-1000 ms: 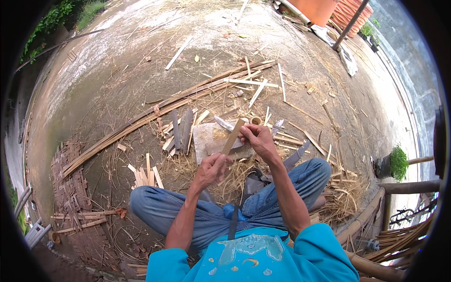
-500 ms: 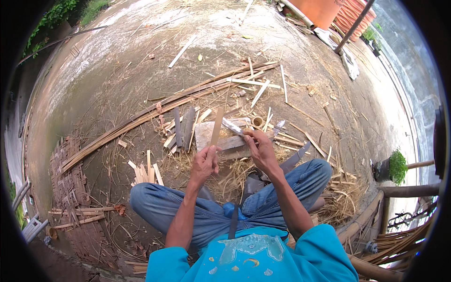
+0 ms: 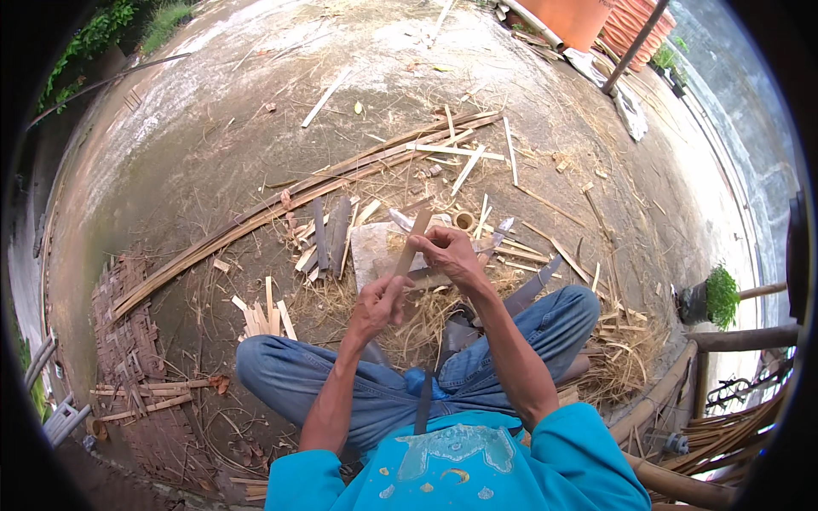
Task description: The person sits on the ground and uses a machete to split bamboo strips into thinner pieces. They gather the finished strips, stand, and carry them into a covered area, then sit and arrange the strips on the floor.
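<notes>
My left hand point(image 3: 381, 305) is closed around the lower end of a flat bamboo strip point(image 3: 411, 247), which slants up and to the right. My right hand point(image 3: 447, 255) is closed at the strip's upper part, thumb and fingers against its edge. A pale knife blade point(image 3: 399, 218) shows just beyond the strip; its handle is hidden, apparently inside my right hand. Beneath both hands lie a whitish stone block point(image 3: 368, 247) and a piece of wood across its near side. Beside my right knee rests a long dark blade-like piece point(image 3: 538, 288).
Long split bamboo lengths point(image 3: 247, 223) run diagonally across the ground. Short strips point(image 3: 260, 317) are heaped by my left knee, with shavings point(image 3: 626, 362) by the right. A bamboo ring point(image 3: 463, 221) stands behind the block. A potted plant point(image 3: 722, 296) and a rail point(image 3: 741, 341) are at right.
My right hand has moved left and up onto the strip, and the knife blade has passed behind it. The strip now leans further right.
</notes>
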{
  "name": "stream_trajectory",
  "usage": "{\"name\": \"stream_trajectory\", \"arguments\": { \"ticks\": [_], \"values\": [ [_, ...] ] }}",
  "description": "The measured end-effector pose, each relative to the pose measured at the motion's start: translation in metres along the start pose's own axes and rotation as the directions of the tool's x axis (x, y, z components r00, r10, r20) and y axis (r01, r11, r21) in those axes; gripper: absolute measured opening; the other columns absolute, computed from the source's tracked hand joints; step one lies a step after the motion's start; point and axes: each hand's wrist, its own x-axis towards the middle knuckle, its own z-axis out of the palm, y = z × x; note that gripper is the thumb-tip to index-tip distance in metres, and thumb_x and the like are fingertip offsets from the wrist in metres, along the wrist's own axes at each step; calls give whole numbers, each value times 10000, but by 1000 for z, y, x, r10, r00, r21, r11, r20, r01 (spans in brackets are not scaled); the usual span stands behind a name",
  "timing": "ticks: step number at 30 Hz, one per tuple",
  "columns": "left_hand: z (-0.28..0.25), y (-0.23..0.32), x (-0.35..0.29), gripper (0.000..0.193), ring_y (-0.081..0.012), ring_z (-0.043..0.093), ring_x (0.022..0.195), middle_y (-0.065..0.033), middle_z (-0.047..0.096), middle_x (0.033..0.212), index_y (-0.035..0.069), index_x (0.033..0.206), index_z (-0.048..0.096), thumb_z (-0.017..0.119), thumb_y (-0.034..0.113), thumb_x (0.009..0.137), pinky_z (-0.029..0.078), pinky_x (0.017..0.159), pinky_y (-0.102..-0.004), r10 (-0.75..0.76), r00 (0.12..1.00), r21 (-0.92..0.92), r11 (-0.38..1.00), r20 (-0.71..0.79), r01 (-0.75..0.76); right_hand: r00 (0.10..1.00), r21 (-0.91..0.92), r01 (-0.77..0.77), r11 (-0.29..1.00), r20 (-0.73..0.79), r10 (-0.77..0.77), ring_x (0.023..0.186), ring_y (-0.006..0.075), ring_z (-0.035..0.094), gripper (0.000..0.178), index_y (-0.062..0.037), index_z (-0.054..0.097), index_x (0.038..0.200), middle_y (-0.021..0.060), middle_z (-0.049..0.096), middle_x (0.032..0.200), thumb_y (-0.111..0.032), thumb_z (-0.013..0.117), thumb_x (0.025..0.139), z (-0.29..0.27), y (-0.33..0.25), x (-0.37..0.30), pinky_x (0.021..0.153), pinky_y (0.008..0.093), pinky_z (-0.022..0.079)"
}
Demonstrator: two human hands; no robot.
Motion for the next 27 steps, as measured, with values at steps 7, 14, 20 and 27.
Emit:
{"name": "stream_trajectory", "arguments": {
  "ticks": [7, 14, 20, 27],
  "values": [
    [4, 7, 2, 393, -67, 539, 514, 22, 500, 677, 18, 1129, 680, 497, 364, 1099, 404, 447, -218, -27, 999, -15, 1000, 21, 27, 996, -75, 84, 994, 35, -82, 671, 117, 567, 305, 6, 752, 992, 41, 648, 747, -294, 695, 987, -15, 11, -6, 613, 311, 457],
    [-3, -6, 7, 394, -65, 518, 483, 45, 485, 643, 14, 1125, 685, 491, 356, 1099, 387, 431, -232, -48, 993, -44, 998, -112, 43, 935, -441, 337, 832, 54, -350, 725, 298, 575, 215, 25, 682, 928, 155, 592, 775, -185, 665, 971, 2, -5, -48, 710, 398, 466],
    [-7, -9, 10, 408, -68, 522, 485, 37, 490, 645, 16, 1146, 675, 480, 371, 1100, 386, 431, -233, -67, 984, -75, 996, -166, 55, 886, -505, 282, 815, -188, -423, 788, 261, 620, 272, 34, 666, 919, 113, 611, 778, -229, 680, 983, -12, 38, -36, 714, 411, 462],
    [1, 0, 7, 398, -68, 509, 493, 37, 477, 654, 25, 1141, 684, 498, 375, 1094, 388, 437, -237, -101, 995, -38, 994, 6, 101, 994, -165, 5, 986, -103, -23, 617, 98, 534, 422, -14, 691, 860, -17, 577, 672, -422, 745, 952, 7, 19, 6, 573, 273, 435]
  ]
}}
